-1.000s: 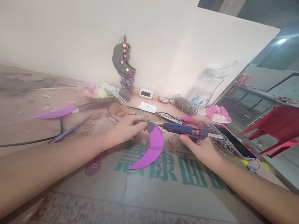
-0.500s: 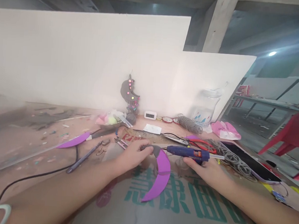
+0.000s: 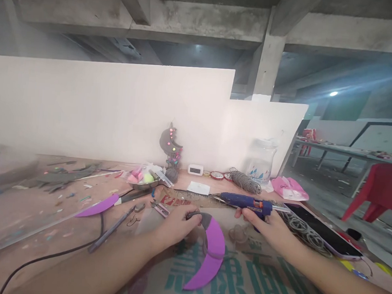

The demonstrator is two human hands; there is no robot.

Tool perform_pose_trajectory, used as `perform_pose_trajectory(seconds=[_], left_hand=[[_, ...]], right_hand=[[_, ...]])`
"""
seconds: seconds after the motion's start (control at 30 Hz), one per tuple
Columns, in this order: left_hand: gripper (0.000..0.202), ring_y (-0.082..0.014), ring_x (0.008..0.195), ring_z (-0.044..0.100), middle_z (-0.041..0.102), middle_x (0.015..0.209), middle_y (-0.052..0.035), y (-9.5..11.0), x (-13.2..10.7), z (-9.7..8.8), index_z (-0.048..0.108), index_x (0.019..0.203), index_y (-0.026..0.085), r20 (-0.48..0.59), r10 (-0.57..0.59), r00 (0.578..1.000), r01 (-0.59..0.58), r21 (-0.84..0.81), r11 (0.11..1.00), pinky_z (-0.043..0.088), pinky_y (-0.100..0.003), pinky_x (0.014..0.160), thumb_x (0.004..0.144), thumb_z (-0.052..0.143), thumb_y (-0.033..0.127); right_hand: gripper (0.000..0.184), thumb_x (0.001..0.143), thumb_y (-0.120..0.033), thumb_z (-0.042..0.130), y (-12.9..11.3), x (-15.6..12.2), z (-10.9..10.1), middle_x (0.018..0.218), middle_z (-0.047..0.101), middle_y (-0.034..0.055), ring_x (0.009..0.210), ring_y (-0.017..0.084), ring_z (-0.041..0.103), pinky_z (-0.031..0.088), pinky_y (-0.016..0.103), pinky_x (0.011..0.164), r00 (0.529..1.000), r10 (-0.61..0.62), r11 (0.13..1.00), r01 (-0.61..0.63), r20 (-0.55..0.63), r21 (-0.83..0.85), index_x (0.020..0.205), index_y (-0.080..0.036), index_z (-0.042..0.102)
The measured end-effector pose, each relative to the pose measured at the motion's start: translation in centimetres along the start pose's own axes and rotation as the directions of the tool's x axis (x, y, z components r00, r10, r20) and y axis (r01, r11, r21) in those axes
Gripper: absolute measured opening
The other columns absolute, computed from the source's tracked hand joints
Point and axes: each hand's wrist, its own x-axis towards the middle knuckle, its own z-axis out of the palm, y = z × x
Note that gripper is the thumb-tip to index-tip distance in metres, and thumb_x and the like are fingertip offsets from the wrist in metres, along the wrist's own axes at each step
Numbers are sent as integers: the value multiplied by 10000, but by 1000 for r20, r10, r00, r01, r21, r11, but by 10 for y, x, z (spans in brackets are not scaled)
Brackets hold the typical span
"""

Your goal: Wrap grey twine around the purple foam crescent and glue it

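My left hand (image 3: 181, 223) pinches the upper tip of a purple crescent (image 3: 217, 238). Grey yarn is wound around that tip, and a grey strand crosses the crescent lower down. In my right hand (image 3: 265, 222) is a blue hot glue gun (image 3: 242, 201), its nozzle pointing left, above and apart from the crescent. Under both hands lies a cardboard sheet (image 3: 160, 274) with green printed characters. A utility knife (image 3: 160, 208) rests just beyond my left hand, and a grey pen (image 3: 111, 229) lies left of my left forearm.
At the back are a bowl of pompoms (image 3: 142, 186), a finished-looking grey crescent hanging (image 3: 169, 140), a small white clock (image 3: 195, 169), grey yarn (image 3: 245, 181) and a clear jar (image 3: 261, 162). A phone (image 3: 324, 232) lies at right. A black cord (image 3: 50, 252) crosses the left side.
The glue gun's nozzle has moved up and away from the crescent's grey tip. My left hand still holds the crescent. The camera has tilted upward.
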Motion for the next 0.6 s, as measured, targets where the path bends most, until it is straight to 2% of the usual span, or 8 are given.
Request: perform_pose_trajectory(seconds=[0.13,0.23,0.37,0.5,0.6], left_hand=[[216,-134,582,442,429,608,31,-3,2,2,478,667,187,22,19,1000,-19,-35,999,314,-248,516,820,422,328],[225,-145,635,459,447,613,22,-3,2,1,495,656,180,0,50,999,-50,13,999,322,-253,558,820,423,317],[222,-148,656,464,467,623,20,-4,2,1,515,667,176,-13,41,999,-40,43,998,315,-253,568,814,422,315],[210,-129,616,442,441,600,34,-2,2,1,467,635,179,3,26,1000,-26,26,999,294,-244,553,796,420,304],[213,-127,604,430,426,584,34,2,3,1,450,618,180,3,22,1000,-22,44,999,275,-246,540,787,414,304]], right_hand=[[376,870,-505,489,-20,6,1,864,712,72,841,243,641,510,361,763,997,-71,996,70,28,53,825,-189,689],[323,847,-471,539,-39,20,6,938,716,67,899,242,642,507,364,811,994,-107,987,102,36,121,910,-186,677],[332,804,-452,590,-51,60,9,945,725,64,915,262,648,495,371,828,999,-33,998,32,27,59,953,-173,690],[380,809,-445,575,-29,108,20,998,713,75,956,240,624,460,347,872,993,21,998,-28,115,64,1032,-152,673],[359,793,-423,585,0,133,37,913,710,83,856,223,619,478,328,769,987,67,996,-75,145,55,974,-127,676]])
